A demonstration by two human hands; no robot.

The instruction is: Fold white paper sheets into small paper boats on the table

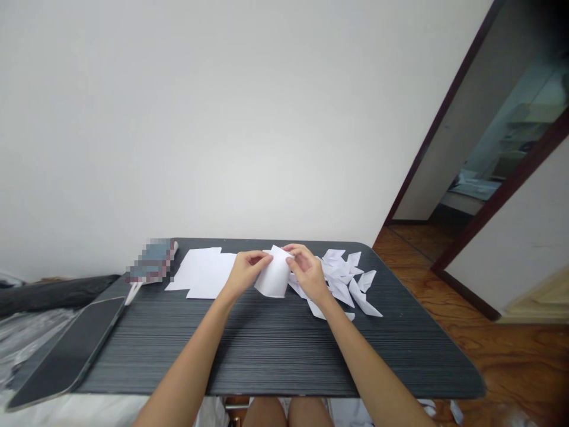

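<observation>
Between my two hands a small white sheet of paper [273,277] is held up over the middle of the table, bowed into a curve. My left hand [247,270] pinches its upper left edge between thumb and fingers. On the other side, my right hand [307,271] grips the upper right edge, thumb in front and fingers behind. A pile of folded white paper pieces [340,276] lies just right of my right hand, partly hidden by it. Left of my left hand, flat white paper sheets [207,274] rest overlapping on the table.
The dark ribbed table [275,356] stands against a white wall [267,118]. At its left are a dark phone-like slab [71,350] and a pixelated object [152,261] with a white stick-like part. Beyond the right edge are wooden flooring [427,284] and a doorway.
</observation>
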